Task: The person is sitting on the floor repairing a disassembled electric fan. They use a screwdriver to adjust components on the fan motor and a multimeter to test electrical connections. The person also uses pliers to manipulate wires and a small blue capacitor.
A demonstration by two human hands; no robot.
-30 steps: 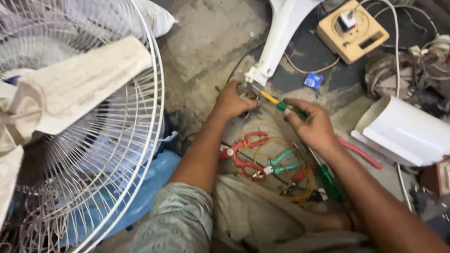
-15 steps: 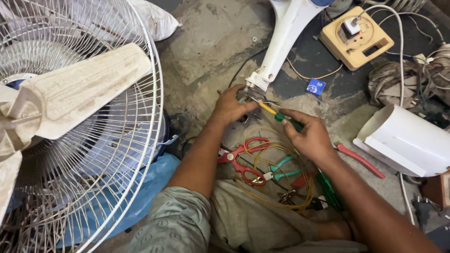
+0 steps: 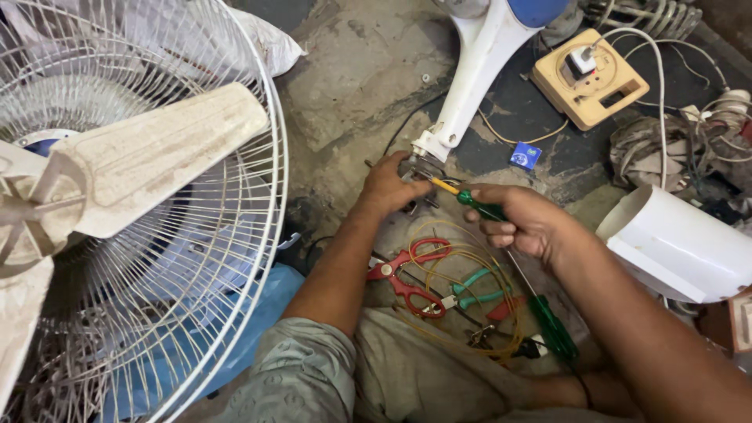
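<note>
My right hand (image 3: 523, 221) grips a green-handled screwdriver (image 3: 471, 202) with a yellow shaft, its tip pointing left at the lower end of a white fan stand (image 3: 470, 86). My left hand (image 3: 388, 186) holds that lower end, fingers curled around small metal parts there. Below my hands lie red-handled scissors (image 3: 410, 274), teal-handled pliers (image 3: 470, 291), a second green screwdriver (image 3: 552, 325) and a loop of yellow wire (image 3: 501, 270) on the floor.
A large wire fan cage (image 3: 235, 235) with dusty cream blades (image 3: 149, 157) fills the left. A tan socket board (image 3: 589, 77) with a plug sits at upper right. A white plastic cover (image 3: 681, 243) lies at right, tangled cords (image 3: 689, 141) behind it.
The view has shifted slightly, so the stand and socket board appear lower. My right hand slid a little left with the screwdriver; the left hand keeps hold of the stand's end.
</note>
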